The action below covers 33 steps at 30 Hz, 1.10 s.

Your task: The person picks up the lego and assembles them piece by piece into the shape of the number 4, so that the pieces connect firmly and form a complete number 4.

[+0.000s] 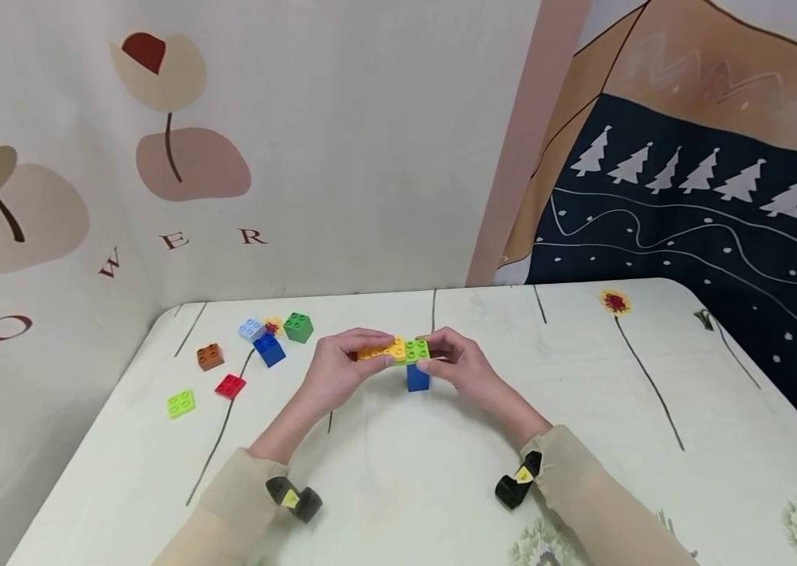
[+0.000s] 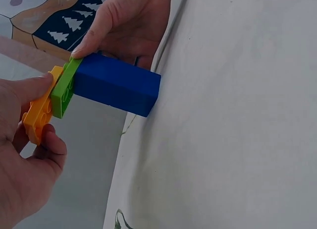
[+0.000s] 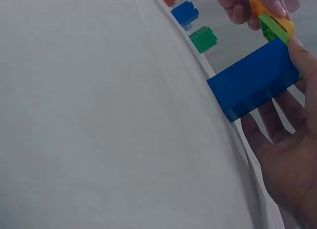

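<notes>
My left hand (image 1: pixel 339 363) pinches an orange-yellow toy building brick (image 1: pixel 396 347) between thumb and fingers. That brick rests on one end of a light green flat brick (image 1: pixel 416 351), overhanging to the left. Under the light green brick's other end stands an upright blue block stack (image 1: pixel 418 378), which touches the table in the right wrist view. My right hand (image 1: pixel 460 362) grips the light green brick at its right end, thumb (image 2: pixel 91 43) on its edge. Its other fingers extend behind the blue stack, partly hidden in the left wrist view.
Loose bricks lie at the table's left: light blue (image 1: pixel 251 329), blue (image 1: pixel 269 350), green (image 1: pixel 298 328), brown (image 1: pixel 211 357), red (image 1: pixel 230 386) and light green (image 1: pixel 181 404). A printed curtain (image 1: pixel 342 157) hangs behind the table's far edge.
</notes>
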Motion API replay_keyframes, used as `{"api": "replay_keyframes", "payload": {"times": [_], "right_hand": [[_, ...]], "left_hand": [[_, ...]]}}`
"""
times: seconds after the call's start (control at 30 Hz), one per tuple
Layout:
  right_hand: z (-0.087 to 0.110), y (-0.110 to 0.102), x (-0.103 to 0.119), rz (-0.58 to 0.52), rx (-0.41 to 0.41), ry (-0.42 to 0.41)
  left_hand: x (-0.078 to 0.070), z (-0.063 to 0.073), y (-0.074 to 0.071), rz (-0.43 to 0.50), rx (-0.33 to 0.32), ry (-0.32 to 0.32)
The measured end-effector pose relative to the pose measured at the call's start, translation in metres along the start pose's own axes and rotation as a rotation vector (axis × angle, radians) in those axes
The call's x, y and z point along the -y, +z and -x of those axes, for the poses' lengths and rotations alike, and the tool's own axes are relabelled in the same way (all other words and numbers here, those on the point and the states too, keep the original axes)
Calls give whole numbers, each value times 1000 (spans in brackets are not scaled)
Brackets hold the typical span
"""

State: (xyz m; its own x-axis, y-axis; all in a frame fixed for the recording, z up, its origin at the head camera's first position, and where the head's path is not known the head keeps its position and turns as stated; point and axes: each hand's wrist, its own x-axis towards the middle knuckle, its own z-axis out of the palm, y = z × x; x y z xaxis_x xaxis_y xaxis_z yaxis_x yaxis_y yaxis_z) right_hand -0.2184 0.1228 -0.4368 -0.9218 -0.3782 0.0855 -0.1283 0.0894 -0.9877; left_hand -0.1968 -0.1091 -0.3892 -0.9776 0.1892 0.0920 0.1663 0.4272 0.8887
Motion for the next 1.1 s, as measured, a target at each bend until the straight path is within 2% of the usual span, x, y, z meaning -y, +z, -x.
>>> {"api": "replay_keyframes", "payload": {"times": [0.17, 0.5, 0.77, 1.1], "right_hand": [[0, 0, 1, 2, 3, 1], [2, -1, 1, -2, 7, -13], [1, 0, -1, -2, 5, -28], [0, 0, 0, -9, 8, -18]], "left_hand": [[-1, 0, 1, -4, -7, -3], [-2, -2, -1, -40, 30, 49], [-6, -5, -7, -78, 64, 36], [-1, 1, -2, -70, 20, 76]]}}
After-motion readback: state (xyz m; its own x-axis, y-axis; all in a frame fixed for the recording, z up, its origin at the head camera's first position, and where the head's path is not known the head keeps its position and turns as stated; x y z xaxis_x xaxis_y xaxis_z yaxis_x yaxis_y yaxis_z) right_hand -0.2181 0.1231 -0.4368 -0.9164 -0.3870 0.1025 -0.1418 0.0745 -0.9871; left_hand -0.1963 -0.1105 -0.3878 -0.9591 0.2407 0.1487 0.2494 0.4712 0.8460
